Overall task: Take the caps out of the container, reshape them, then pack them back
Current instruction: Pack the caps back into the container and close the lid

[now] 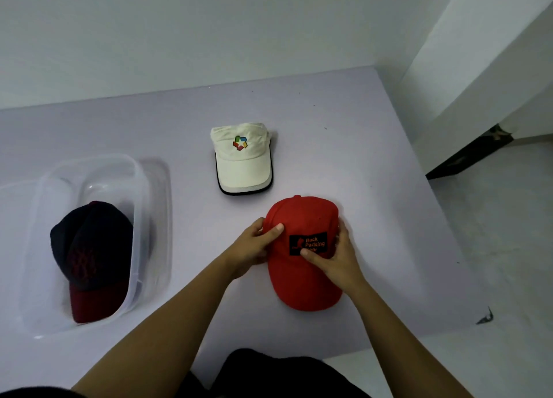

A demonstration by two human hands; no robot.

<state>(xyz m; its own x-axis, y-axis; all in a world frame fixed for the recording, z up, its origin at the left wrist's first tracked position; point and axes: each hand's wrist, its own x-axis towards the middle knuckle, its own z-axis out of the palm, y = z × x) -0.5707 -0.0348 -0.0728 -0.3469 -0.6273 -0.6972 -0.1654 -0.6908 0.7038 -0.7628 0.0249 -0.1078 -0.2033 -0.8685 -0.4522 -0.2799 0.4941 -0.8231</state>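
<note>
The left hand (pixel 256 245) and right hand (pixel 338 258) grip the red cap's (pixel 302 215) crown from either side, thumbs on top. A white cap (pixel 243 161) lies just beyond; far left, a navy cap (pixel 89 242) sits in the clear plastic container (pixel 138 194).

Black patch (pixel 311 242) on red cap (pixel 302 218); multicoloured logo (pixel 240 143) on white cap (pixel 242 170); maroon brim (pixel 95 302) on navy cap (pixel 89 233).

A pale lilac table (pixel 374 146) is lying under the fingers (pixel 273 230) and stretching beyond them to a white wall (pixel 179 38). Right of the fingers a light floor (pixel 502 248) is showing, with a black strip (pixel 466 155) sitting at the foot of a white pillar (pixel 478 53). A small dark scrap (pixel 486 318) is lying right of the fingers and nearer, at the table's edge. Dark clothing (pixel 269 373) is showing nearest.
</note>
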